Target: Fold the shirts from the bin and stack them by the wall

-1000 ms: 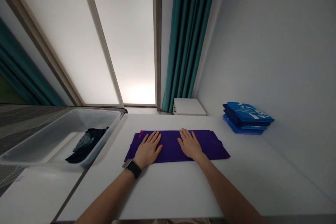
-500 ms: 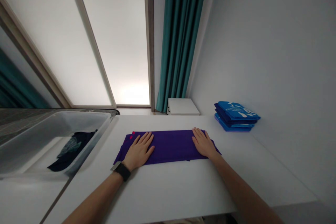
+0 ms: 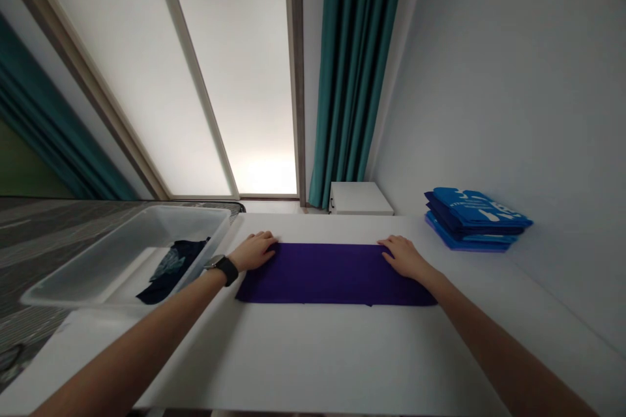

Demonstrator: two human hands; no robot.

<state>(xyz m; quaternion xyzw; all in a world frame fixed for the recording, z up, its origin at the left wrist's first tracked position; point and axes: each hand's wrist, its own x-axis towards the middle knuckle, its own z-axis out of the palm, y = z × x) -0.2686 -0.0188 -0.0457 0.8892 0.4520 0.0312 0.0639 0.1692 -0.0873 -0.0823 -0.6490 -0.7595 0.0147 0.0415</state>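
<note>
A folded purple cloth (image 3: 332,277) lies as a long flat strip on the white table (image 3: 313,352). My left hand (image 3: 253,251), with a dark-banded watch on the wrist, is at its far left corner, fingers curled at the edge. At the far right corner my right hand (image 3: 405,257) has its fingers bent over the edge and the thumb on the near side. Both hands look closed on the cloth, though the fingertips are partly hidden. The cloth's near edge lies on the table, with a tiny dark bit poking out.
On the right, against the wall, stands a stack of folded blue cloths (image 3: 476,218) with white print on top. To the left, a translucent plastic bin (image 3: 122,228) holds dark clothing (image 3: 173,267). Behind the table are a white cabinet (image 3: 362,199) and a teal curtain (image 3: 359,78).
Both hands, earlier flat on the cloth, have moved to its far corners and curled their fingers. The pink print at the left end no longer shows. The whole view has shifted.
</note>
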